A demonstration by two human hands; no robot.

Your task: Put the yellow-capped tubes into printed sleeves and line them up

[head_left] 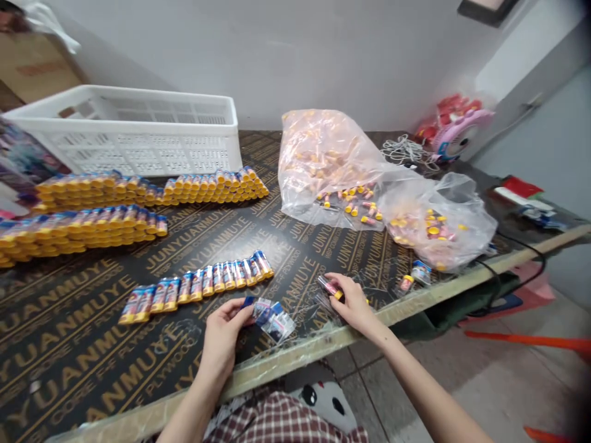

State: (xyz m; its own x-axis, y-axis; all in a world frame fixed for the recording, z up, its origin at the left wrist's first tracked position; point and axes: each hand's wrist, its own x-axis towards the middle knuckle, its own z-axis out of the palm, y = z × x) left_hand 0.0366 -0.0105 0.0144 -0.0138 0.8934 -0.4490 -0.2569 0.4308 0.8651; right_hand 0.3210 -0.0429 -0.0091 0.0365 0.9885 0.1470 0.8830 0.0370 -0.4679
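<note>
Near the table's front edge, my left hand (224,335) pinches a small blue printed wrapper (248,303). Beside its fingertips lies a loose pile of blue and clear wrappers (276,321). To the right, my right hand (353,303) is closed round a small tube with a pink body and yellow cap (333,288); the fingers partly hide it. Ahead of my left hand, a slanting row of blue, yellow-ended wrapped tubes (207,280) lies on the dark board. A single pink tube with a yellow cap (406,282) rests right of my right hand, by a crumpled blue wrapper (421,271).
Stacks of wrapped tubes (92,224) fill the left side before a white plastic crate (161,126). Clear bags (323,138) of yellow-capped tubes stand at the back right. Beyond are a white cord bundle (406,149) and a pink fan (464,138). The wooden table edge (318,341) runs close to me.
</note>
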